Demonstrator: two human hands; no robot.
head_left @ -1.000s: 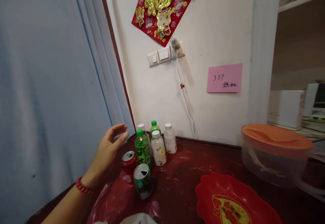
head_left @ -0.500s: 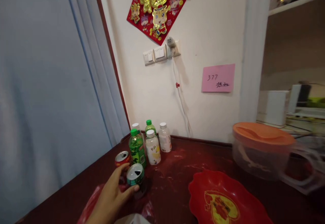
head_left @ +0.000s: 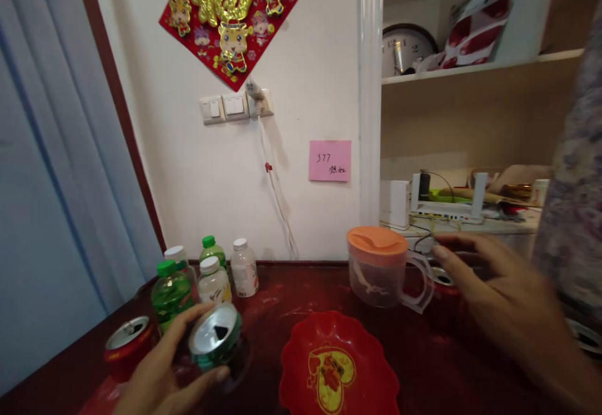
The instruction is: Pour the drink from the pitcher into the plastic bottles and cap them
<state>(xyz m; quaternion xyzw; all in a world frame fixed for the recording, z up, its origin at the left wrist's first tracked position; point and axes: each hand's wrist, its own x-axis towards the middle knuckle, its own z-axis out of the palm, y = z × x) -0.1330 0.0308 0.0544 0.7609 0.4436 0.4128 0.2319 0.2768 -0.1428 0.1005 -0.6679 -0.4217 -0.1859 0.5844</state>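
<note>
Two hands: left hand [head_left: 162,374] grips green can [head_left: 215,340], right hand [head_left: 498,289] reaches, fingers spread.

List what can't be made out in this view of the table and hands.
- Green can, head view: the left hand wraps its side, hiding the label.
- Second red can: mostly hidden behind the right hand, which is motion-blurred; contact unclear.
- Pink note: handwriting too small to read fully.
- Red can: label in shadow and unreadable.
- Red plate: front cut off by the bottom edge.
</note>
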